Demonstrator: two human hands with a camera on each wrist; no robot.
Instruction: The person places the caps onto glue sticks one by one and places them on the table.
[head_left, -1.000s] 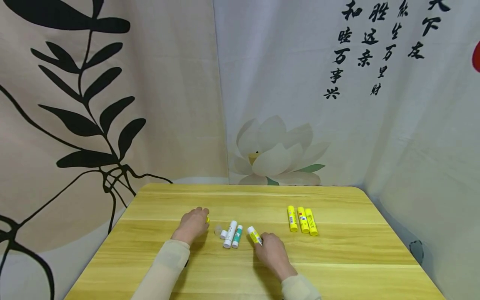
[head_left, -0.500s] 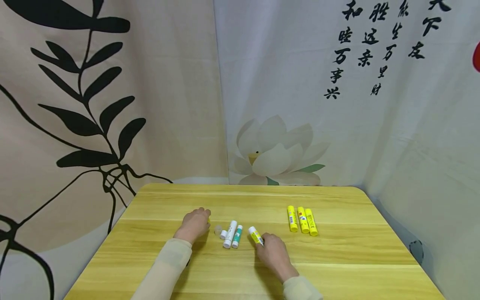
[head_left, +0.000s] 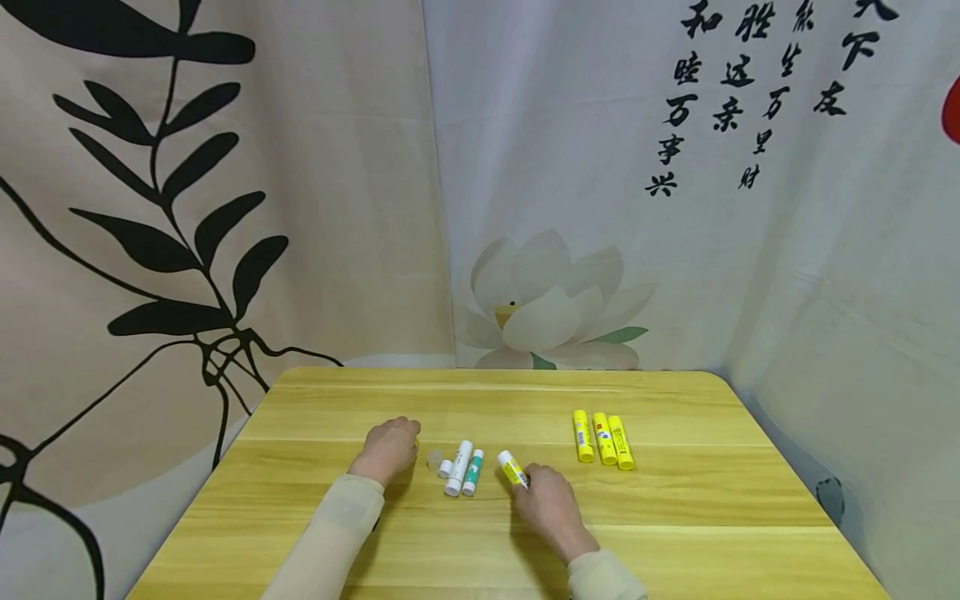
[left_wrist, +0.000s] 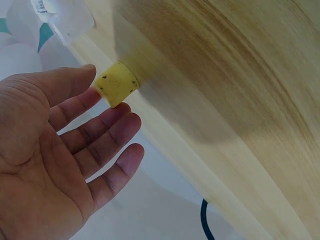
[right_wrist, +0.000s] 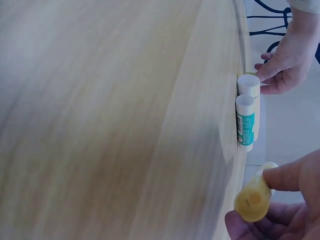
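Observation:
My left hand (head_left: 387,450) is low over the left part of the table, thumb and fingertips pinching a short yellow cap (left_wrist: 117,85) at one end. The cap is mostly hidden behind the hand in the head view. My right hand (head_left: 549,504) grips a yellow-labelled glue stick (head_left: 513,469) near its lower end, the white end pointing away; the right wrist view shows its round yellowish base (right_wrist: 251,206) between thumb and fingers. Between the hands lie a white glue stick (head_left: 458,468), a smaller teal-labelled one (head_left: 473,472), a small white cap (head_left: 446,468) and a clear cap (head_left: 435,459).
Three yellow glue sticks (head_left: 603,439) lie side by side at the right of the wooden table (head_left: 720,492). The table's far edge meets a printed cloth backdrop (head_left: 360,208). A dark cable (left_wrist: 205,220) shows beyond the edge in the left wrist view.
The left hand has shifted very slightly to the right, covering more of the yellow cap. The right hand and its glue stick stay nearly still; the head view moves a little.

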